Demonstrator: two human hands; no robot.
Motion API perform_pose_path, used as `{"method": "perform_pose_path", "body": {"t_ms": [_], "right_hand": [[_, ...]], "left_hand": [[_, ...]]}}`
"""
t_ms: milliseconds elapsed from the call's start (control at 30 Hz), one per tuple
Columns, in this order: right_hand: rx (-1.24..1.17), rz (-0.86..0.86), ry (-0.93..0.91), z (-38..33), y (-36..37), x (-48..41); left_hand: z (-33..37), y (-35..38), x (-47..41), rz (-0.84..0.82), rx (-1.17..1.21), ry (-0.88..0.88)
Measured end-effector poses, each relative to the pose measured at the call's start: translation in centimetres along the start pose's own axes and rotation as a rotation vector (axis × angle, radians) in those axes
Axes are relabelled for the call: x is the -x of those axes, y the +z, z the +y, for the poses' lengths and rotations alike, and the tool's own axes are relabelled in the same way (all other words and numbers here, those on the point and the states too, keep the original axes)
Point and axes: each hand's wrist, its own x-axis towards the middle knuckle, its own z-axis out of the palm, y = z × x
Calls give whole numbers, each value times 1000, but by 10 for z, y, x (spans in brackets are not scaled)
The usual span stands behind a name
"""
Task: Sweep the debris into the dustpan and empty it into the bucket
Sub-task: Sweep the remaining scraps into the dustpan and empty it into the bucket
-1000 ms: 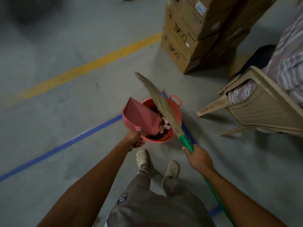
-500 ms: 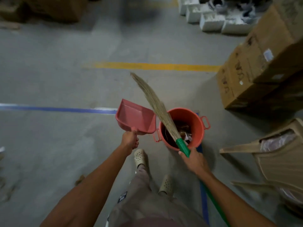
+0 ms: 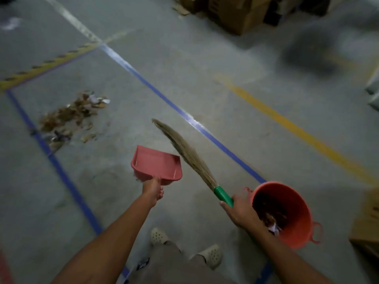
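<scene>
Far left, the debris [image 3: 69, 117] lies heaped on the floor [image 3: 184, 78] inside the blue tape [image 3: 61, 171], well apart from me. My left grip [image 3: 153, 190] is curled round the handle of the dustpan [image 3: 156, 166], which is held level and looks empty; I judge it ready for another load. The broom [image 3: 190, 158] angles up between my hands, with my right grip [image 3: 240, 210] wrapped round its green handle. The bucket [image 3: 299, 228], with scraps inside, stands just beside that grip, handy for tipping.

A dim grey concrete floor [image 3: 184, 68] carries blue lines [image 3: 168, 100] and a yellow stripe [image 3: 287, 124], both just beyond the right hand's [image 3: 242, 212] grip. Far ahead of it, blurred, stand what seem to be cardboard boxes [image 3: 235, 15].
</scene>
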Motion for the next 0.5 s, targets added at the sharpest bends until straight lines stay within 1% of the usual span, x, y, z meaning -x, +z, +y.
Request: {"method": "perform_pose_path", "body": {"t_ms": [100, 267, 400, 500], "right_hand": [[104, -74, -106, -51, 5, -18], [223, -180, -190, -139, 20, -41], [308, -237, -226, -193, 29, -57], [377, -270, -267, -222, 32, -75]], "left_hand": [[-7, -53, -15, 72, 120, -58], [-27, -129, -39, 151, 289, -173], [-38, -171, -55, 166, 371, -269], [-44, -191, -65, 213, 434, -308]]}}
